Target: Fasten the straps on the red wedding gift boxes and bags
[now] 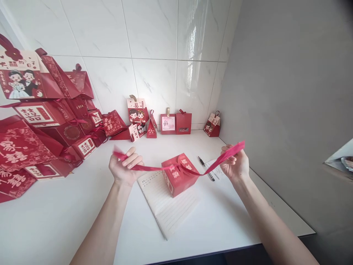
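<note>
A red gift box (180, 180) with pale printed characters sits over a lined notebook (173, 211) on the white table. A dark pink ribbon (220, 159) crosses the top of the box, with what looks like a loop or crossing at its middle. My left hand (125, 166), closed, grips one end of the ribbon to the left of the box. The other end is in my right hand (235, 162), also closed, to the right and a little higher. Both ribbon lengths run from the box to the hands, the right one sagging.
Red gift boxes (55, 132) are piled at the left. Several small boxes (168, 123) stand along the tiled wall, another box (212, 124) in the corner. A pen (205, 167) and a written sheet (216, 171) lie beyond the box. A grey wall (281, 110) bounds the right.
</note>
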`<state>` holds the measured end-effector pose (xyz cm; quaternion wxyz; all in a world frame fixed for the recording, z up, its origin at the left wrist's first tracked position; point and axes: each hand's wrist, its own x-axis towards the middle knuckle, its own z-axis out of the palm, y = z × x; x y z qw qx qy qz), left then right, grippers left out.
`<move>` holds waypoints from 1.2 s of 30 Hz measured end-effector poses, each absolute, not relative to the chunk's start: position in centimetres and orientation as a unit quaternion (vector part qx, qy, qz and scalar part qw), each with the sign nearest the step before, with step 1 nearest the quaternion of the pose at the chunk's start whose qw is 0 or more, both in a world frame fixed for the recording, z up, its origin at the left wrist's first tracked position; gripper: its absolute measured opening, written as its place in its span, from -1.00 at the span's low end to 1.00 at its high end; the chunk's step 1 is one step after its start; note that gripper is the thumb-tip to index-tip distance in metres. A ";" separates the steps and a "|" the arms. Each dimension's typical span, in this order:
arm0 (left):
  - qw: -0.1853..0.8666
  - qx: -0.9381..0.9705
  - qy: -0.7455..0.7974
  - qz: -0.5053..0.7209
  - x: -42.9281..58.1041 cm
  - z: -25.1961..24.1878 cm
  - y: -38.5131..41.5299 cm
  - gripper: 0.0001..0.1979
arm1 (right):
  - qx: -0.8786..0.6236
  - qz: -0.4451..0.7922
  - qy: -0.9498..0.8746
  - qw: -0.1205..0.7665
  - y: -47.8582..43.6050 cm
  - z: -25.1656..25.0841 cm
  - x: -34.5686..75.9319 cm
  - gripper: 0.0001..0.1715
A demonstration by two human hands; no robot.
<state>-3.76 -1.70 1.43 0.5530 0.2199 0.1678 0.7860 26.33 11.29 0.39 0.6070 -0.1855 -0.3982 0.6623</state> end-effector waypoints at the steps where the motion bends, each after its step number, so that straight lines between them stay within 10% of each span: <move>1: 0.546 0.237 0.191 0.781 -3.6 1.5 -1.5 -0.79 | -0.188 0.657 -0.427 0.592 11.1 0.5 26.3 -0.52; 13: 0.125 0.609 0.563 0.545 3.2 -1.3 0.4 -0.90 | -0.280 0.395 -0.733 0.477 7.6 -1.5 21.1 -0.66; 22: 0.133 0.641 0.572 0.495 2.5 -1.2 0.0 -0.89 | -0.231 0.214 -0.912 0.263 9.2 2.2 18.6 -0.71; 36: 0.161 0.637 0.598 0.459 3.7 -0.5 -0.4 -0.89 | -0.286 0.197 -0.910 0.228 7.8 1.9 18.9 -0.82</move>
